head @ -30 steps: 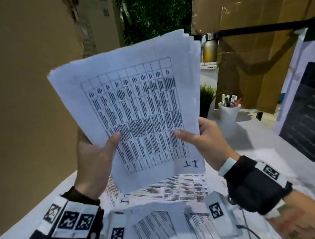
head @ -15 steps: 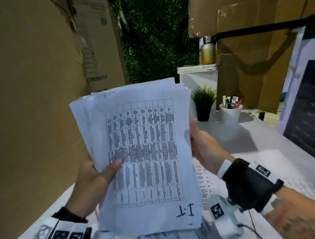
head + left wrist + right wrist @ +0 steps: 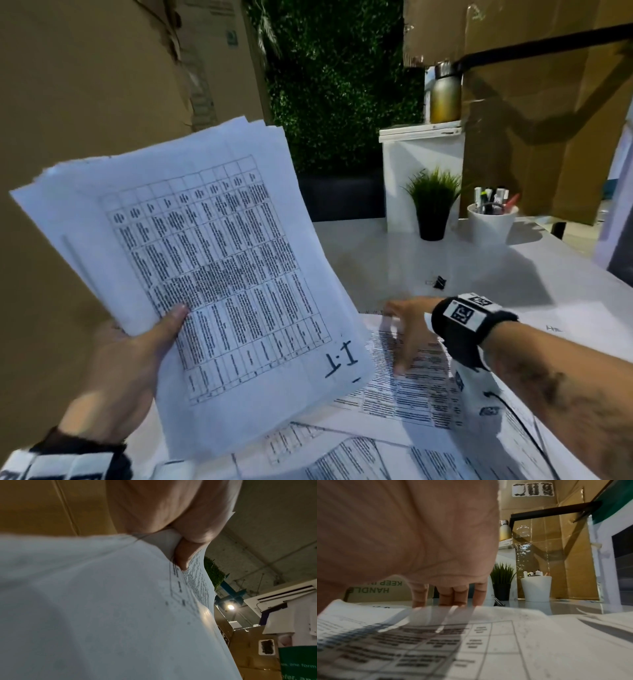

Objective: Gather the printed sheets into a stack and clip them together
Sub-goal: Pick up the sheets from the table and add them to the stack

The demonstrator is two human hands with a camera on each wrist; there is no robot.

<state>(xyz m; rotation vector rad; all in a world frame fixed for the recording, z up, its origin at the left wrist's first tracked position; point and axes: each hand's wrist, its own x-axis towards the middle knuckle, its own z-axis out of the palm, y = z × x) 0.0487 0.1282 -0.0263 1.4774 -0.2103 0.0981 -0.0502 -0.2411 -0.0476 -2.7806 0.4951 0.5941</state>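
Two hands, split jobs. Left hand point(image 3: 113, 377), lower left of the head view, grips the gathered stack point(image 3: 205, 274) by its lower-left edge, thumb point(image 3: 171, 320) pressed on the top page and the other fingers hidden behind; the left wrist view shows the paper edges wedged into the thumb crease. Stack is held up off the table and tilted, probably to free the other hand for collecting. Edges are fanned at the upper left, not squared yet.

Right hand point(image 3: 407, 329), centre right, grasps nothing: fingers point(image 3: 453, 596) straight and slightly spread, tips down on a loose sheet point(image 3: 404, 387) lying flat on the table point(image 3: 376, 253). Judged as pinning or dragging it for pickup. More loose sheets point(image 3: 359, 455) overlap along the bottom of the frame, so gathering looks unfinished.

Paper is thin white office stock, limp, slightly curled, printed with dense black grid tables; top page has handwritten marks at its lower right corner. Binder clip point(image 3: 436, 283), small, black with wire handles, sits on the table just beyond the right hand, untouched. Tabletop is smooth, pale, a bit glossy.

Farther back, right of centre: potted plant point(image 3: 433, 205) in a dark pot, white cup point(image 3: 491, 222) of pens, metal bottle point(image 3: 445, 94) on a white ledge. Cardboard boxes point(image 3: 85, 102) fill the left.
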